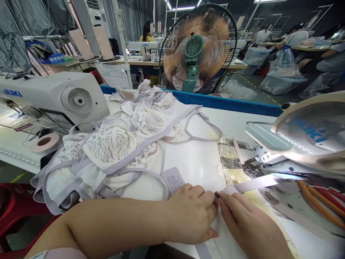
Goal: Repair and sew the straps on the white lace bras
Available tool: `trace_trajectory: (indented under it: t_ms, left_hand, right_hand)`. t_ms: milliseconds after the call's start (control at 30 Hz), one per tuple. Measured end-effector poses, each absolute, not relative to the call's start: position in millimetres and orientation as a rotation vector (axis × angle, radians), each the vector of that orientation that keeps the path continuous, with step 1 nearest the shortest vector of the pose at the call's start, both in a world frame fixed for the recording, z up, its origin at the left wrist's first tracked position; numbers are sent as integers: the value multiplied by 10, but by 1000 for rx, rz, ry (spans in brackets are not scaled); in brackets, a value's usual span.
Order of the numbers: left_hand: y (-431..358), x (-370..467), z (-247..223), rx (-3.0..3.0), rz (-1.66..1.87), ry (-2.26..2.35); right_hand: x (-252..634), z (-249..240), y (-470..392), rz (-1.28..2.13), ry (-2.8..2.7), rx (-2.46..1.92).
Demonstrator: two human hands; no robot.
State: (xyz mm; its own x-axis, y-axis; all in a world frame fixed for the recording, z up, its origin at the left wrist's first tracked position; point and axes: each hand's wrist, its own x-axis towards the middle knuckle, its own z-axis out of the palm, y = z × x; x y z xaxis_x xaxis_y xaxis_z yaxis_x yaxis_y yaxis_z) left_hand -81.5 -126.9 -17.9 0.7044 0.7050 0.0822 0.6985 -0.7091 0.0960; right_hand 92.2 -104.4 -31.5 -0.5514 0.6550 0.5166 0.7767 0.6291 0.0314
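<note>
On the white sewing table (199,165), my left hand (192,214) and right hand (249,226) pinch the elastic strap (258,183), unsewn, lace garments (115,151) piled beyond.

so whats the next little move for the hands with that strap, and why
Probably slide the pale grey elastic strap forward toward the sewing machine's metal presser foot. Both the left hand and right hand pinch its near end flat on the white table, and its far end already lies by the foot, so feeding seems due.
</note>
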Motion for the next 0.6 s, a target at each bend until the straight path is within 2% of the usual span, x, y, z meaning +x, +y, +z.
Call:
trace_trajectory:
  t_ms: [600]
  left_hand:
    - [-1273, -803, -121, 2834, 89, 1166]
  right_hand:
    - [1078, -505, -1012, -356, -2580, -1049]
